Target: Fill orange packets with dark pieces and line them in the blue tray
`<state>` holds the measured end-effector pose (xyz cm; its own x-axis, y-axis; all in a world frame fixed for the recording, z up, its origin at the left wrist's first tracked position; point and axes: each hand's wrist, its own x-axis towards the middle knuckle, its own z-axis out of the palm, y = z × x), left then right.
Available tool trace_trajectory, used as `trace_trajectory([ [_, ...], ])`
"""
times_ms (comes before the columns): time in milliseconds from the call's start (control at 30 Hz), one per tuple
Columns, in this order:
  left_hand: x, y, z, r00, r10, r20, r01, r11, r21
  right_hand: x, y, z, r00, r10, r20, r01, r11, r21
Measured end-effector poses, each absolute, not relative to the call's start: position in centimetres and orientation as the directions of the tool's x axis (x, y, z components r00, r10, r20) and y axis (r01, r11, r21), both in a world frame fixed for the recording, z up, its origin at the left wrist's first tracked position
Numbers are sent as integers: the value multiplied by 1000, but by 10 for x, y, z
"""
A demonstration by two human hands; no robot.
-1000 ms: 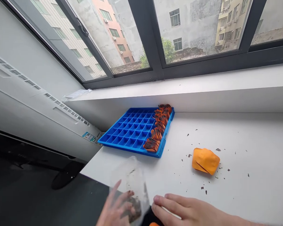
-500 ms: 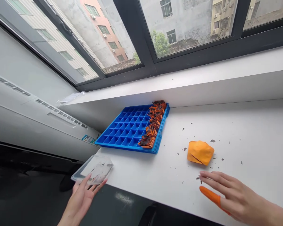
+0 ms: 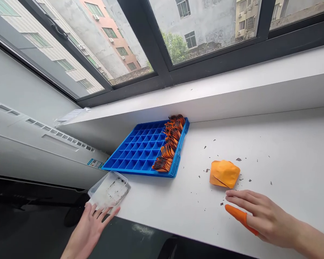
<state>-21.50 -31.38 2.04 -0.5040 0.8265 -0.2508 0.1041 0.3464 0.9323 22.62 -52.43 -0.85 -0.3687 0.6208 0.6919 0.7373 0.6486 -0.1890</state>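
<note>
My left hand is at the left end of the table, fingers spread against the near edge of a shallow clear plastic box. Dark flakes lie in the box, which sits at the table's corner and partly overhangs. My right hand is open and hovers low over the table, an orange finger cot on one digit. Just beyond its fingertips lies a small stack of orange-yellow sheets. Small dark flakes are scattered around that stack.
A blue compartment tray stands against the sill wall, its right-hand column filled with orange-and-black pieces. The white table ends at a front edge over a dark floor. A white slatted unit is at the left, windows behind.
The clear box has moved onto the table corner beside the blue tray, and my left fingers have spread along its edge. My right hand stays open near the orange-yellow stack. The view has shifted slightly.
</note>
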Motion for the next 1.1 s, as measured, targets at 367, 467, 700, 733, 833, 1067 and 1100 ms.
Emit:
trace_trajectory([
  [367,-234,-316,6,-386,810,-441,8,480,877,228,-520,-13,-354,690,631,731,625,-273],
  [467,-226,-324,-1,-509,805,-303,-32,334,942,229,-521,-15,-341,708,618,723,618,-308],
  [700,-154,-387,-30,-172,877,448,163,-424,891,225,-516,-12,-295,742,602,687,602,-407],
  [733,-137,-391,-30,5,852,523,143,-518,843,225,-516,-11,-292,748,596,675,603,-425],
  [833,-78,-392,-25,438,571,694,-75,-747,661,225,-515,-7,-287,753,592,641,610,-465],
  [1067,59,-370,-20,616,78,784,-368,-852,373,233,-510,2,-266,765,587,642,594,-484],
  [1100,68,-368,-24,656,79,750,-356,-844,401,233,-508,5,-270,764,586,660,590,-465],
])
